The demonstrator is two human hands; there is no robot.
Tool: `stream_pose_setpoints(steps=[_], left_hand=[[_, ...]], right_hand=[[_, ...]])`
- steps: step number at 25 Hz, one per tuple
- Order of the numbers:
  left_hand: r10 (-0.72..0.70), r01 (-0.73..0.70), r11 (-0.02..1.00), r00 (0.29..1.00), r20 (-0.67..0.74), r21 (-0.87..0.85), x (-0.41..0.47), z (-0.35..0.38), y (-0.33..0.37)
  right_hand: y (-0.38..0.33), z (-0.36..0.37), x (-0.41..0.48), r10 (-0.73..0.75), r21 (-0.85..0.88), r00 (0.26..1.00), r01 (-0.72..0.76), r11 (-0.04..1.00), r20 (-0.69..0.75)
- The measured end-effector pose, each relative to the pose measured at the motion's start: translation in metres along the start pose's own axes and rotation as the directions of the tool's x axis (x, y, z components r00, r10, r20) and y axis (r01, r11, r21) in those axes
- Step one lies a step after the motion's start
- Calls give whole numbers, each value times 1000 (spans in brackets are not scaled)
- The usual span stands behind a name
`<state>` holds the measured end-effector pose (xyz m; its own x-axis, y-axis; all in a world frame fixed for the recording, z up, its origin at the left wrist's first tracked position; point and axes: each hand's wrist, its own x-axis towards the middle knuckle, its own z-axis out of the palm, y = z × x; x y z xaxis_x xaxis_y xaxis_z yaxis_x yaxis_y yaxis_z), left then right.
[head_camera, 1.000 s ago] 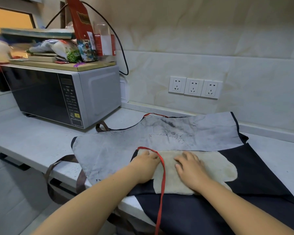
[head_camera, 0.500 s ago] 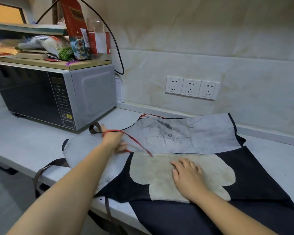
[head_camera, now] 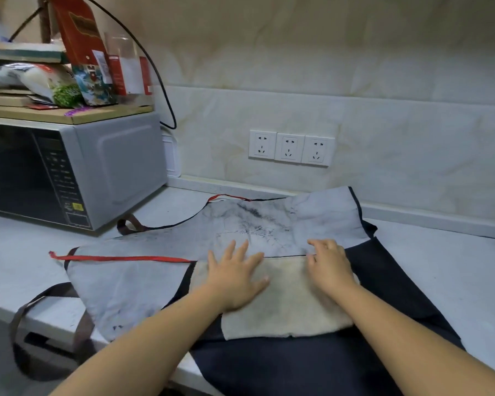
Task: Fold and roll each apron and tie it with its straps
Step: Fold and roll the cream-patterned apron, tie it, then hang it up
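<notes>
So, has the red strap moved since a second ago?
Yes. The red strap has swung left off the cream patch, toward the microwave side.

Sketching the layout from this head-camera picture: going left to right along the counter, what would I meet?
grey microwave oven → left hand, flat on the apron → right hand, also on the apron → bare right end of the white countertop
</notes>
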<state>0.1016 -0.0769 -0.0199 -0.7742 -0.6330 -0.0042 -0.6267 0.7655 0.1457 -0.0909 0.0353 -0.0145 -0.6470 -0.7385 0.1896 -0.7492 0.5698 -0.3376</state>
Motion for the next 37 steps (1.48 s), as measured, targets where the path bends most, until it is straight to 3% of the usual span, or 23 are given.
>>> stream_pose_setpoints(steps=[5,9,12,17,23,26,27,29,30,32,35,37], left_hand=[[48,-53,996,996,76,70,18,25,32],[68,-72,996,996,61,59,25,29,30],[89,-91,995,995,41,44,28,30,27],[127,-127,992,992,24,6,34,28,27],[184,-184,982,983,13,47,50,27,39],[177,-183,981,981,81,62,56,20,60],[155,-160,986,985,76,56,58,17,70],[147,-147,988,989,13,41,65,18,96],[161,-160,987,987,-21,20,67,20,110],[208,-209,978,977,-40,-11,69,28,133],[213,-213,977,976,37,-2,74,45,143],[169,-168,986,983,66,-15,83,47,140]], right_hand=[[72,-35,40,193,-152,970,-215,965,-145],[91,-43,70,394,25,919,-393,919,-21],[85,-42,83,463,137,885,-454,881,-49],[88,-51,82,544,56,839,-542,839,-23],[120,-98,55,568,113,764,-563,819,-307],[154,-120,26,644,-144,727,-682,717,-239],[158,-117,17,632,-258,733,-680,686,-253],[155,-94,7,429,-403,848,-527,748,-313],[147,-79,5,306,-428,907,-408,806,-289],[121,-48,4,200,-368,975,-224,902,-101],[104,-12,6,266,-288,951,-212,934,161],[99,-16,17,332,-313,919,-258,914,212]])
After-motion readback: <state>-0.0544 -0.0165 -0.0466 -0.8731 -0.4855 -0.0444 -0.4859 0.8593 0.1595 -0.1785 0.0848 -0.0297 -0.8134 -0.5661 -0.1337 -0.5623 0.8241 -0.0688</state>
